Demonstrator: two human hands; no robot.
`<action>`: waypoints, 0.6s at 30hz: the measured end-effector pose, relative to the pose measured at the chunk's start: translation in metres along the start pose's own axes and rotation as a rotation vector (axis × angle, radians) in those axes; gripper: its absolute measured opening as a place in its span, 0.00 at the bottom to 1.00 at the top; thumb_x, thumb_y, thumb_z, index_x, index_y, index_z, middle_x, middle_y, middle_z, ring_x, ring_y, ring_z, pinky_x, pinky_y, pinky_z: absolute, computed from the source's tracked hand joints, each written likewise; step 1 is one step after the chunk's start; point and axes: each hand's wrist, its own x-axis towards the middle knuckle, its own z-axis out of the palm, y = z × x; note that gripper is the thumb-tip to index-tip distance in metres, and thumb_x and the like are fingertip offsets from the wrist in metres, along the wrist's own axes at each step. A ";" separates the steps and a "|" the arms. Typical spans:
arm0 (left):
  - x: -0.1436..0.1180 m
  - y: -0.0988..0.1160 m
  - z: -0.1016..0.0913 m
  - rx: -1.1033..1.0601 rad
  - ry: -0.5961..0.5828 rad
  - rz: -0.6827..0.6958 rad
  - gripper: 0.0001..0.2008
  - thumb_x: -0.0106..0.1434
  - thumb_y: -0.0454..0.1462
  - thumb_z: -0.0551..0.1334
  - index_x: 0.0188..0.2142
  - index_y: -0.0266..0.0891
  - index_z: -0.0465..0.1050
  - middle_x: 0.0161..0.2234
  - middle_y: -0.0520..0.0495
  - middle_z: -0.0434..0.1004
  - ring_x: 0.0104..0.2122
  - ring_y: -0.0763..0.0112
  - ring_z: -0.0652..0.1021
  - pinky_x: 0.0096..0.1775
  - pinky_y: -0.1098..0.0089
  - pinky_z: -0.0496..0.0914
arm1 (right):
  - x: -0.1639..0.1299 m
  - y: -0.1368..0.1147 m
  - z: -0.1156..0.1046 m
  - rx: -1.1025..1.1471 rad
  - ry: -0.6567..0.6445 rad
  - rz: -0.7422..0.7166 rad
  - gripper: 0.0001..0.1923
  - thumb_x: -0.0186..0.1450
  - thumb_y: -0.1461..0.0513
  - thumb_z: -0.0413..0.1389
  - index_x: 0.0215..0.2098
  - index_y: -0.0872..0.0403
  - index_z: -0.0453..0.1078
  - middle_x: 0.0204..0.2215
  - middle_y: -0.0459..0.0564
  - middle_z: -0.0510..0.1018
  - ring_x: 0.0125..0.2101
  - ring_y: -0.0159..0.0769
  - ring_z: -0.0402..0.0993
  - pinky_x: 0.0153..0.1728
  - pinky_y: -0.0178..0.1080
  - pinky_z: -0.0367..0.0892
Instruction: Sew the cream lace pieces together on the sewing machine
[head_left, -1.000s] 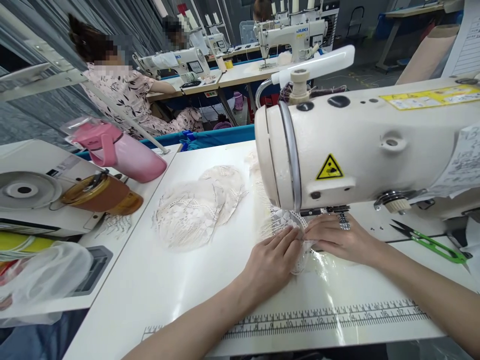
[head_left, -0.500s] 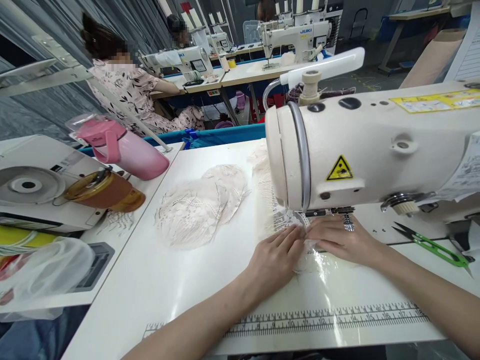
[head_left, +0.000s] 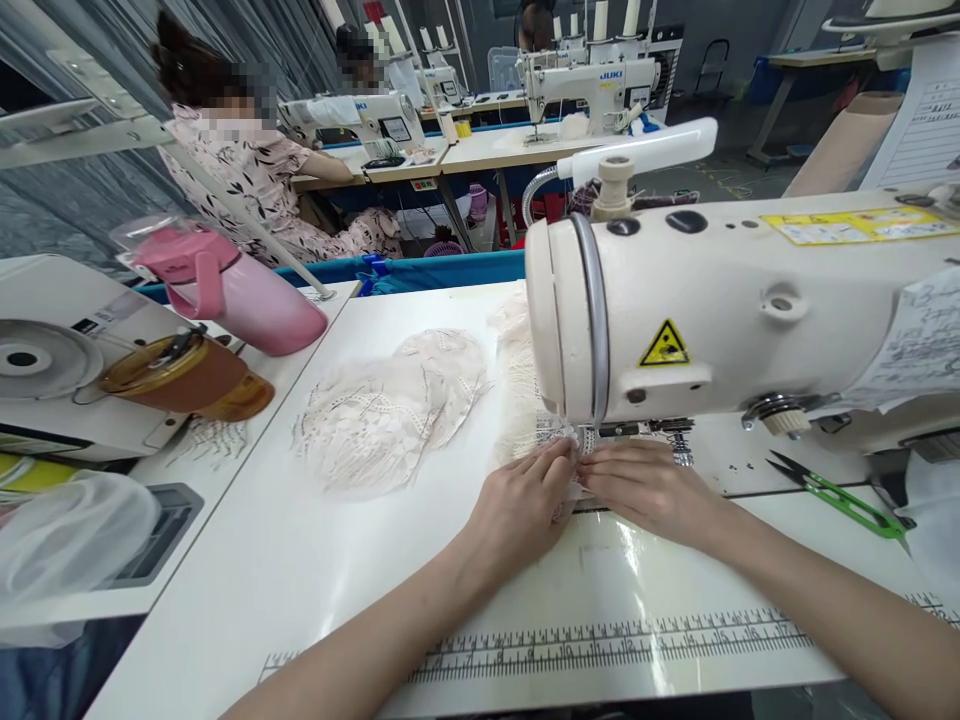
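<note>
Both hands are at the front of a cream sewing machine [head_left: 720, 310], close under its head. My left hand [head_left: 521, 497] has its fingers bent and pressed together on a piece of pale lace fabric [head_left: 517, 410], which runs back along the left of the machine head. Beside it, almost touching, my right hand [head_left: 649, 490] pinches the same lace at its near right edge. The needle area is mostly hidden behind the machine head and my fingers. Left of my hands lie lace pieces [head_left: 367, 425] with loose threads, partly overlapping.
Green thread snips [head_left: 847, 505] lie right of my right hand. A printed ruler [head_left: 600, 640] runs along the table's front. A pink bottle [head_left: 255, 300] and an amber cup [head_left: 187, 375] stand at left. A co-worker [head_left: 232, 160] sits beyond, near other sewing machines.
Both hands have moved slightly left and closer together. The left fingers, flatter before, are now more bent on the lace, and the lace that lay in front of them is gathered in. The view has shifted slightly.
</note>
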 end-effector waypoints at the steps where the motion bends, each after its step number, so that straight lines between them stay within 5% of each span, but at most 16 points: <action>1: 0.000 0.000 0.000 0.005 0.002 -0.003 0.08 0.61 0.30 0.55 0.40 0.34 0.68 0.49 0.38 0.75 0.47 0.61 0.78 0.45 0.64 0.76 | 0.000 0.001 0.001 0.003 -0.005 0.001 0.10 0.65 0.67 0.54 0.42 0.50 0.73 0.39 0.46 0.81 0.43 0.33 0.76 0.48 0.38 0.73; 18: 0.001 -0.001 0.006 0.085 -0.021 -0.024 0.13 0.63 0.31 0.56 0.48 0.33 0.66 0.51 0.37 0.74 0.52 0.58 0.74 0.47 0.62 0.75 | 0.009 0.007 -0.006 0.045 -0.029 0.065 0.09 0.68 0.64 0.50 0.40 0.50 0.72 0.38 0.46 0.80 0.42 0.34 0.76 0.47 0.41 0.73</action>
